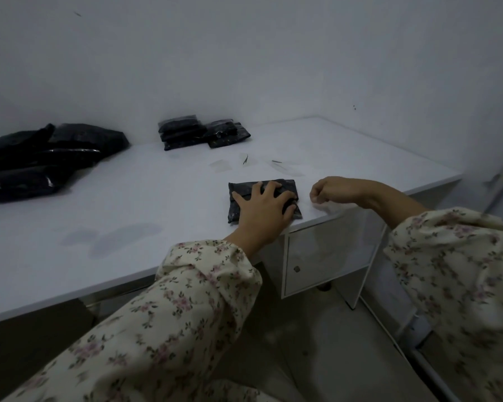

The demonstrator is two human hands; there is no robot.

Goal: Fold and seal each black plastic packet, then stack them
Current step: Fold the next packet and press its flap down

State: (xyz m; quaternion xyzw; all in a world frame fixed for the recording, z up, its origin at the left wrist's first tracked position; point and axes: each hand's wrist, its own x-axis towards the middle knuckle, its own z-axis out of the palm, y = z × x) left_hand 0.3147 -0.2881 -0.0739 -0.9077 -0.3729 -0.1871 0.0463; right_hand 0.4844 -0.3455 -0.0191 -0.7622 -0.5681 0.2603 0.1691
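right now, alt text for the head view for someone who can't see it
A person's left hand presses on a folded black plastic packet near the front edge of a white table, the right hand curled beside it. Behind lie clear tape strips, stacked folded packets and, far left, a pile of black packets.

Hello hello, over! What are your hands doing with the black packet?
Left hand flat, pressing folded packet. Right hand curled beside it, grip unclear. Tape strips lying just beyond.
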